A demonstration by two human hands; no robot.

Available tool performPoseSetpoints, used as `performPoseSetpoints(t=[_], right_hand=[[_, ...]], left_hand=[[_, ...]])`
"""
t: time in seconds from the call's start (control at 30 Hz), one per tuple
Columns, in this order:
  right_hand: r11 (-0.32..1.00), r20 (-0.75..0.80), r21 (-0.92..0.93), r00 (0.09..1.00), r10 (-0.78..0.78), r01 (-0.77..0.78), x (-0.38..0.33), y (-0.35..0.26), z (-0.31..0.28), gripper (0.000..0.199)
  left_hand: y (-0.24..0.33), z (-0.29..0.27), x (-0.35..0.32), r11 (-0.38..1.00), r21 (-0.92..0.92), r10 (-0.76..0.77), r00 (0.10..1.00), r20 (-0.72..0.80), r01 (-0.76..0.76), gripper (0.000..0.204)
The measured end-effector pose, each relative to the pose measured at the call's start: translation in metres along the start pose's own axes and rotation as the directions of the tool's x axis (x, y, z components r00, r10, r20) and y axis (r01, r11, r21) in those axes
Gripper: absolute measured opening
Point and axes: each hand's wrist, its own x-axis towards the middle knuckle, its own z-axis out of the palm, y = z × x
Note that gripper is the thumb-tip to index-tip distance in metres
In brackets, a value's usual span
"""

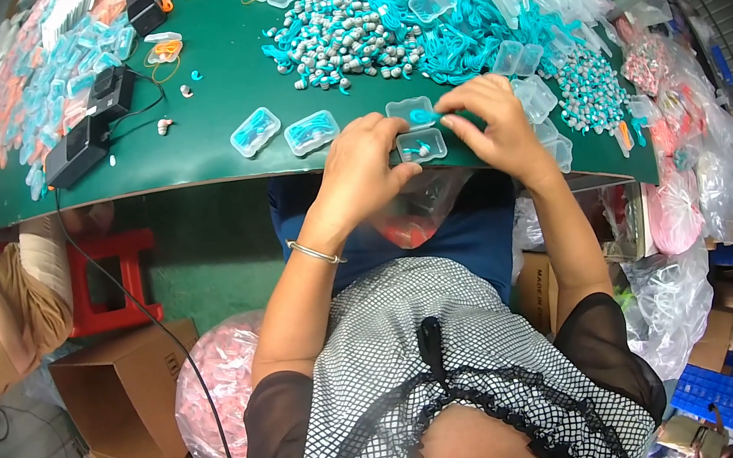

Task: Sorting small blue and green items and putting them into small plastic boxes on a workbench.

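At the near edge of the green table, a small clear plastic case (435,148) lies open, its lid part on the far side. A small teal and grey earplug-like piece (420,150) sits in its near half. My left hand (356,172) grips the case's left side, index finger and thumb apart along it. Over the far half, my right hand (495,126) pinches a small teal bundle (423,115), which looks like coiled cord. Left of my hands rest two closed clear cases, one with teal contents (311,131) and another like it (255,132).
Beyond my hands spread a heap of teal-and-grey pieces (343,38) and a tangle of teal cords (461,39). More small pieces (590,91) lie to the right. Black boxes (77,151) with a cable stand at left, near another person's arm (3,302).
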Motion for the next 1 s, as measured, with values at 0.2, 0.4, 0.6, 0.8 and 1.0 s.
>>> performPoseSetpoints(t=[0.2,0.4,0.6,0.8,1.0], right_hand=[[0.988,0.010,-0.097,0.993,-0.121,0.121,-0.012,-0.002,0.015,0.012],[0.973,0.063,-0.180,0.988,-0.138,0.147,-0.020,-0.007,0.016,0.017],[0.991,-0.018,-0.125,0.999,0.046,-0.048,0.003,0.005,0.022,0.026],[0.982,0.077,0.129,0.988,0.131,-0.141,0.009,0.016,0.025,0.024],[0.991,-0.023,0.134,1.000,-0.008,0.011,-0.003,0.008,0.017,0.017]], left_hand=[[0.001,0.001,0.003,1.000,0.004,0.005,1.000,0.011,-0.005,0.045],[0.002,0.001,0.002,1.000,0.007,-0.015,1.000,0.011,0.015,0.045],[0.002,0.000,0.002,1.000,0.025,-0.001,1.000,0.009,0.001,0.044],[0.005,0.001,0.000,1.000,0.021,0.021,1.000,-0.004,-0.021,0.045],[0.010,-0.001,-0.002,0.998,-0.066,-0.012,0.998,-0.064,0.007,0.056]])
